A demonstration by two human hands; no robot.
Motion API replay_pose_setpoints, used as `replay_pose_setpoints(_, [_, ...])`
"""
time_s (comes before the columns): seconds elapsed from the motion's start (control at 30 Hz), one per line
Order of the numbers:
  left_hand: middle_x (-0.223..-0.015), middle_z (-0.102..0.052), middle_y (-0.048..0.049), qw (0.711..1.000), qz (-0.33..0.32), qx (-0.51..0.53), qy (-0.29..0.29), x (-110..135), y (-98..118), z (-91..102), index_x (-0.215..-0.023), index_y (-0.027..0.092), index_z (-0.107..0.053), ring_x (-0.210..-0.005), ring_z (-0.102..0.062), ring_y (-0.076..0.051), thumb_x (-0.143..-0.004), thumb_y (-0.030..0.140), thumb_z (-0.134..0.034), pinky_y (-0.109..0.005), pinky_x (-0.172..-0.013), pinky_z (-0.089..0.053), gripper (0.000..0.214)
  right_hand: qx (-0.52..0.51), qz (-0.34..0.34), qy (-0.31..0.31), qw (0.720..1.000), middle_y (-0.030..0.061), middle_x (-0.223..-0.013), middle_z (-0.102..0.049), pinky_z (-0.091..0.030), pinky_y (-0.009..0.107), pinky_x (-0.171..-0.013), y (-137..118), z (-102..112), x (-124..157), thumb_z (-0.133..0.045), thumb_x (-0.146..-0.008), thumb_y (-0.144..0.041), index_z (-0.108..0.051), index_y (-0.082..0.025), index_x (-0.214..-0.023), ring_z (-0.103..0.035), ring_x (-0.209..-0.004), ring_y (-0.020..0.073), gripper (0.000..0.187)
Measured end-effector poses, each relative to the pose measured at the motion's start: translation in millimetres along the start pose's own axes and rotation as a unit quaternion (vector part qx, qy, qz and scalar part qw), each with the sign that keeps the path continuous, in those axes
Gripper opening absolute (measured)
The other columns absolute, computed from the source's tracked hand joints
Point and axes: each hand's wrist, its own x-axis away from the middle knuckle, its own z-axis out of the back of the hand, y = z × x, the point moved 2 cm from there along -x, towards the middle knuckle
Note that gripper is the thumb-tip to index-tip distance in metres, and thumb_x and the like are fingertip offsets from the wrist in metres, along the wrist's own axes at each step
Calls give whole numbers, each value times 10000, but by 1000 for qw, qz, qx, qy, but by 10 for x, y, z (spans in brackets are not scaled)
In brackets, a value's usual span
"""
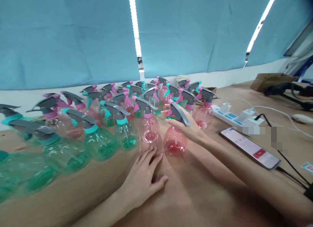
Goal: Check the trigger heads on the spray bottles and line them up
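Observation:
My right hand [187, 122] reaches in from the right and is closed around the neck of a pink spray bottle [175, 143], just under its grey and pink trigger head. That bottle stands upright on the table, with the hand partly hidden behind its head. My left hand [144, 174] rests palm down on the table with its fingers spread, holding nothing. Just beyond its fingertips stands another clear pink spray bottle [149, 127]. A green spray bottle [126, 135] with a turquoise collar is to the left of that one.
Several green and pink spray bottles [100, 143] crowd the left and back of the brown table [195, 194]. On the right lie a phone [249, 148], a white power strip [230, 115] with chargers and cables, and a white mouse [302, 118]. A cardboard box [271, 80] sits farther back.

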Motion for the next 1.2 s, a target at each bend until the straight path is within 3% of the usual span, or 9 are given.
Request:
replay_pose_setpoints(0.13, [-1475, -397, -158, 1000, 2, 0, -3, 7, 3, -7, -1369, 159, -481, -1349, -359, -348, -886, 458, -584, -532, -1066, -329, 577, -18, 34, -19, 999, -57, -662, -470, -373, 271, -554, -48, -47, 83, -513, -742, -123, -568, -225, -912, -389, -540, 107, 206])
replay_pose_setpoints(0.33, [-1462, -413, -160, 1000, -12, 2, 13, 11, 8, -1, -1339, 162, -504, -1337, -376, -348, -888, 452, -585, -532, -1056, -343, 542, -60, 70, -85, 992, -73, -603, -267, -213, 242, -469, -144, -81, 258, -484, -682, -70, -418, -215, -676, -231, -520, 87, 160])
replay_pose_setpoints(0.43, [-1453, -424, -162, 1000, -15, 0, 10, 3, 10, 2, -1311, 160, -525, -1336, -381, -341, -887, 439, -592, -524, -1055, -349, 513, -80, 81, -109, 988, -74, -589, -284, -218, 241, -463, -191, -91, 288, -478, -648, -66, -332, -218, -626, -240, -512, 83, 212])
replay_pose_setpoints(0.73, [-1444, -434, -168, 1000, -22, -3, 21, -5, 8, -5, -1280, 159, -544, -1331, -390, -346, -868, 421, -615, -529, -1044, -362, 494, -112, 78, -143, 980, -74, -571, -303, -197, 244, -458, -236, -85, 317, -493, -622, -88, -376, -209, -623, -240, -515, 84, 169])
replay_pose_setpoints(1.03, [-1437, -436, -186, 999, -25, 7, 19, -8, 8, -15, -1263, 134, -554, -1326, -390, -353, -870, 409, -605, -539, -1048, -354, 483, -105, 72, -167, 978, -64, -595, -407, -273, 237, -471, -262, -62, 324, -496, -636, -85, -505, -198, -681, -325, -525, 88, 123])
replay_pose_setpoints(1.2, [-1438, -437, -171, 999, -29, 3, 39, 4, -27, -67, -1287, 149, -534, -1326, -390, -340, -866, 420, -604, -532, -1054, -349, 505, -95, 72, -154, 981, -90, -545, -328, -244, 232, -450, -268, -72, 341, -482, -640, -61, -480, -211, -706, -261, -474, 78, 164])
